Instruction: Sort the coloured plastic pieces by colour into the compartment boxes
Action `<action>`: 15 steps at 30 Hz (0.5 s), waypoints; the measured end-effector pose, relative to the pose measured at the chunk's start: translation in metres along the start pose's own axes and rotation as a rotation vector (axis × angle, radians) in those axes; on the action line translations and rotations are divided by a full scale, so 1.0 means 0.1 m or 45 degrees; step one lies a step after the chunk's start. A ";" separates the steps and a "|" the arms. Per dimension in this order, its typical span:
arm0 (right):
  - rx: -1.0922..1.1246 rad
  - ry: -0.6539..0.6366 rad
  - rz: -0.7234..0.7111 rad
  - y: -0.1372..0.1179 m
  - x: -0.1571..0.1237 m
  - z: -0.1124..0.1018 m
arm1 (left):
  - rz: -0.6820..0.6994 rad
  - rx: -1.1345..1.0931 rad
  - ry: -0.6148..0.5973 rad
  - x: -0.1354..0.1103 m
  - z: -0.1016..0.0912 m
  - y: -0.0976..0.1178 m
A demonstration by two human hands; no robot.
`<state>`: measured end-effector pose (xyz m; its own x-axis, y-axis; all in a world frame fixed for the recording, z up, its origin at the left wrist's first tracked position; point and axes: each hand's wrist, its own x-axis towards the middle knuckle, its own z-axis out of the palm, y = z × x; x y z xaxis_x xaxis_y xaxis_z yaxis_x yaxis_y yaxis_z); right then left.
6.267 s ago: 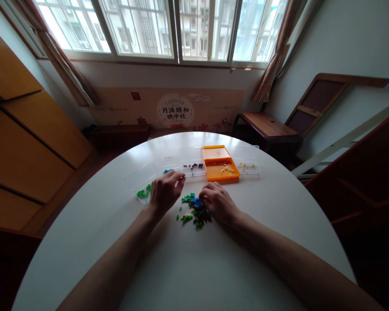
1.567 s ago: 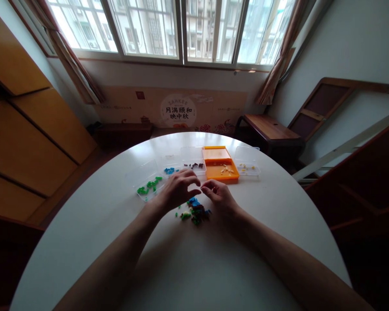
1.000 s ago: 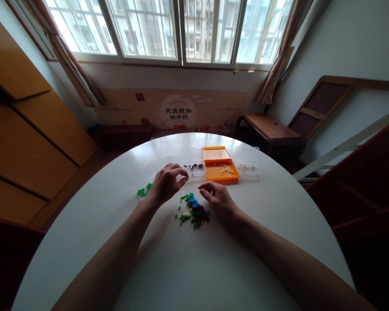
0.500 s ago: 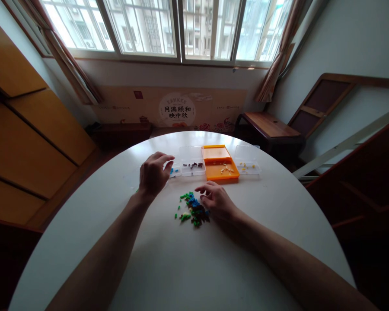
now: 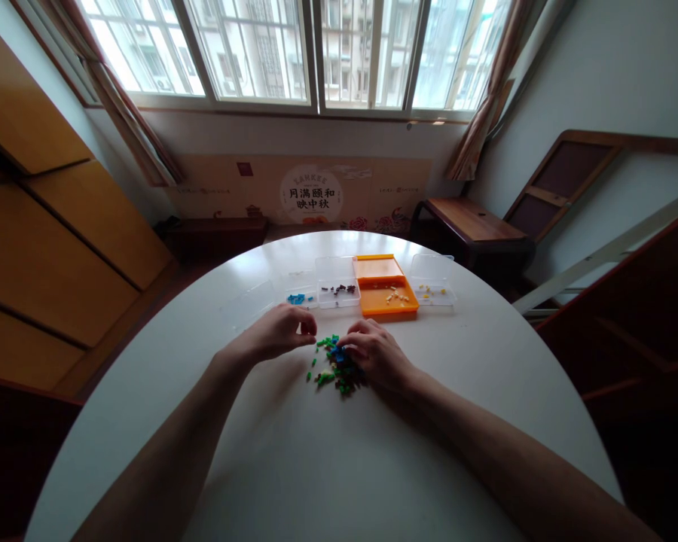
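On the white table, a pile of small plastic building bricks [image 5: 342, 373] in green, blue, dark brown and yellow lies between my hands. My left hand [image 5: 274, 331] is just left of the pile, fingers curled, with a small gap between thumb and fingertips and nothing visible in it. At the pile's upper right, my right hand [image 5: 380, 354] has its fingertips closed on a blue brick [image 5: 337, 348]; the fingers partly hide it. Behind the hands, a clear box holds blue bricks [image 5: 298, 299], and another clear box [image 5: 339, 303] holds dark ones.
An orange box [image 5: 389, 309] with its lid up contains cream-coloured bricks. Right of it, a clear box [image 5: 436, 302] has a few yellow bricks. A transparent case [image 5: 248, 305] lies behind my left hand. The round table [image 5: 339, 467] has its far edge below the window.
My left hand has come down from over the box of blue bricks to the left side of the pile. My right hand's fingers have closed at the blue bricks.
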<state>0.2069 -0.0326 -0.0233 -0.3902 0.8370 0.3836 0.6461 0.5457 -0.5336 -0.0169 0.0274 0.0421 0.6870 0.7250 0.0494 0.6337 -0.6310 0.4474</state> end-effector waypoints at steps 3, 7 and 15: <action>-0.022 0.013 -0.028 -0.01 0.00 0.00 | -0.013 -0.027 -0.031 -0.01 0.03 0.00; -0.043 0.002 -0.030 -0.03 0.00 -0.01 | 0.058 -0.031 0.010 0.02 0.08 0.01; -0.009 0.001 -0.002 -0.02 0.01 0.01 | 0.125 -0.003 -0.006 0.04 0.13 0.11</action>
<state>0.2044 -0.0328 -0.0227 -0.3909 0.8360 0.3851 0.6499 0.5470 -0.5277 -0.0026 0.0201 0.0357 0.7471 0.6587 0.0890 0.5628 -0.6981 0.4425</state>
